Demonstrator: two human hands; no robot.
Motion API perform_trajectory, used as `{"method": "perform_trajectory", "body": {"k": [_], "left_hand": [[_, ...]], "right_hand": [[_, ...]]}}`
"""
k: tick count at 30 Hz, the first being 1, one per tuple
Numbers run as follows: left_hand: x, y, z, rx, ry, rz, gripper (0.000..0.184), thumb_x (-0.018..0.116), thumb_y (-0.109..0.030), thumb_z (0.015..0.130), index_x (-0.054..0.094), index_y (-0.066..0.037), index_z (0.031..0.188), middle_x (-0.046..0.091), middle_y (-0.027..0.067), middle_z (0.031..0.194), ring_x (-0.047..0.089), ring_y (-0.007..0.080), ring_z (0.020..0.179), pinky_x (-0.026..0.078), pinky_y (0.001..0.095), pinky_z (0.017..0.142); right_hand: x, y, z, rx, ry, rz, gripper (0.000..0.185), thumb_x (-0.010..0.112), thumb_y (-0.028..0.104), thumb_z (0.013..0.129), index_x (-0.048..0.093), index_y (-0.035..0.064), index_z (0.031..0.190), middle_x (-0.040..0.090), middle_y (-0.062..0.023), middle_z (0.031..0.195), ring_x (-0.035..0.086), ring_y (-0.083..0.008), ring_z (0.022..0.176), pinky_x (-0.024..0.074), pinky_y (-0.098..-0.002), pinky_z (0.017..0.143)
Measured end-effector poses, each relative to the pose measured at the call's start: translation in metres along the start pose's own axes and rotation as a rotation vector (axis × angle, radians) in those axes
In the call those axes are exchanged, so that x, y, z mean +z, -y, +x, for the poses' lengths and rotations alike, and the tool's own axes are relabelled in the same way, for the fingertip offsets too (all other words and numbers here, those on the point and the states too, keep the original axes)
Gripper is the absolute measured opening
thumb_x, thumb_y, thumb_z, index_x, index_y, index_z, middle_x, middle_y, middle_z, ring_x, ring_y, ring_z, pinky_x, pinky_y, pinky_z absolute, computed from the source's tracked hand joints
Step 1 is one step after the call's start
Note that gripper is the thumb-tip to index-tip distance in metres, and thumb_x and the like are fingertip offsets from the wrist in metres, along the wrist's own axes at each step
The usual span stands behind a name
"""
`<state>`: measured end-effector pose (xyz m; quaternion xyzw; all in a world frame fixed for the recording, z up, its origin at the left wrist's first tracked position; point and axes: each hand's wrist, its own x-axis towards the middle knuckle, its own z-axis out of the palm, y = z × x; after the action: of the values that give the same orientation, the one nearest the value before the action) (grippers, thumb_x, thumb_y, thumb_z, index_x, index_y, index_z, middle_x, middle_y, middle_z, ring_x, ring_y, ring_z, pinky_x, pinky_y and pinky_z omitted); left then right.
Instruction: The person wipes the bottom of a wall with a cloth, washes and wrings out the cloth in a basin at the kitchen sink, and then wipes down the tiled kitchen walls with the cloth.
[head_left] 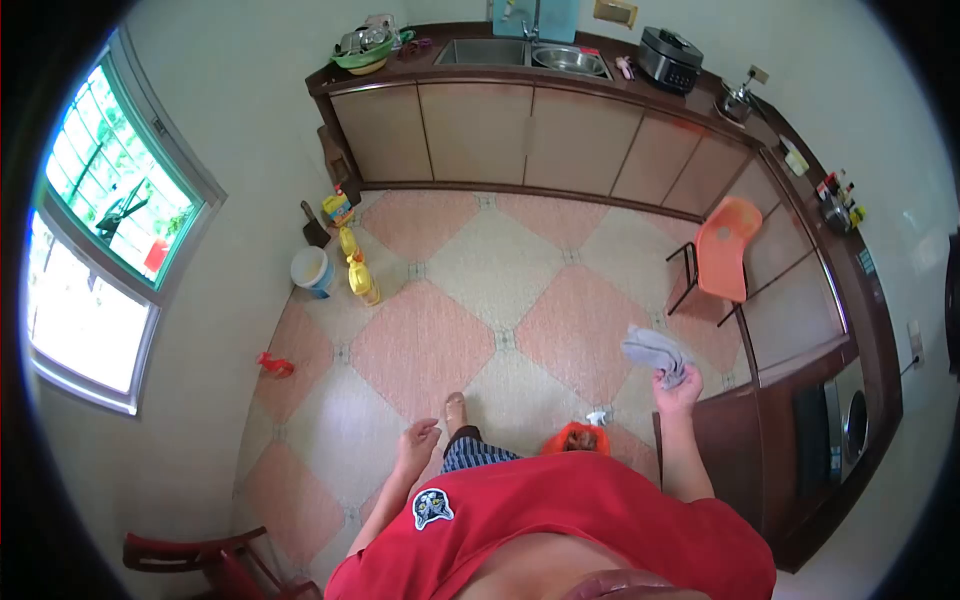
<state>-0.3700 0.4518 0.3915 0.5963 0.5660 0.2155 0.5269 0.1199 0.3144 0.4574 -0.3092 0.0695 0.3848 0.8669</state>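
My right hand [680,390] is closed around a greyish cloth [658,352], whose loose end flops out to the left above the floor. The cloth is bunched where my fingers grip it. On the other side, my left hand [418,445] hangs beside my body with loosely bent fingers, and I see nothing in it. One foot [456,412] shows just right of that hand. Below and left of the cloth, an orange-red bag [578,438] with dark contents stands close to my body, partly covered by my red shirt.
An orange chair [726,245] stands by the right cabinets. Yellow bottles [362,280], a white bucket [312,271] and a red object [275,365] are on the left floor. The counter holds a sink [485,52] and a rice cooker [670,60]. A dark red chair [190,553] is lower left.
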Motion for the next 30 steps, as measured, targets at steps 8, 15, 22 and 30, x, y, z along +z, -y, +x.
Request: {"method": "perform_trajectory", "body": {"k": [8, 15, 22, 30], "left_hand": [[-0.043, -0.067, 0.220, 0.172, 0.099, 0.044, 0.030, 0.060, -0.021, 0.085, 0.064, -0.001, 0.108, 0.068, 0.0175, 0.096, 0.065, 0.0248, 0.087, 0.051, 0.0337, 0.077], [0.002, -0.196, 0.374, 0.204, 0.437, -0.010, 0.028, 0.060, -0.019, 0.087, 0.063, -0.003, 0.109, 0.067, 0.0146, 0.098, 0.065, 0.0216, 0.089, 0.050, 0.0308, 0.078], [0.092, -0.288, 0.511, 0.204, 0.628, -0.114, 0.039, 0.060, -0.018, 0.088, 0.052, -0.002, 0.123, 0.062, 0.0084, 0.105, 0.059, 0.0144, 0.092, 0.048, 0.0282, 0.082], [0.144, -0.418, 0.670, -0.337, 0.771, -0.919, 0.064, 0.059, -0.039, 0.089, 0.032, -0.004, 0.134, 0.043, 0.0165, 0.134, 0.047, 0.0302, 0.118, 0.041, 0.0452, 0.098]], "right_hand": [[0.127, -0.055, 0.106, -0.111, 0.097, -0.029, 0.014, 0.055, 0.013, 0.078, 0.058, 0.0086, 0.091, 0.063, -0.0046, 0.090, 0.059, -0.0199, 0.078, 0.0439, -0.0331, 0.061], [0.218, -0.089, 0.157, -0.160, 0.099, -0.004, 0.010, 0.054, 0.003, 0.079, 0.053, 0.0065, 0.088, 0.055, -0.0034, 0.080, 0.057, -0.0174, 0.072, 0.0484, -0.0295, 0.061], [0.314, -0.111, 0.307, -0.144, 0.371, -0.061, 0.023, 0.054, 0.007, 0.077, 0.053, 0.0059, 0.100, 0.055, -0.0059, 0.087, 0.055, -0.0189, 0.076, 0.0495, -0.0306, 0.065], [0.487, -0.114, 0.477, 0.055, 0.502, 0.021, 0.034, 0.054, 0.017, 0.083, 0.056, 0.0046, 0.114, 0.062, -0.0141, 0.111, 0.059, -0.0291, 0.102, 0.0518, -0.0431, 0.076]]}}
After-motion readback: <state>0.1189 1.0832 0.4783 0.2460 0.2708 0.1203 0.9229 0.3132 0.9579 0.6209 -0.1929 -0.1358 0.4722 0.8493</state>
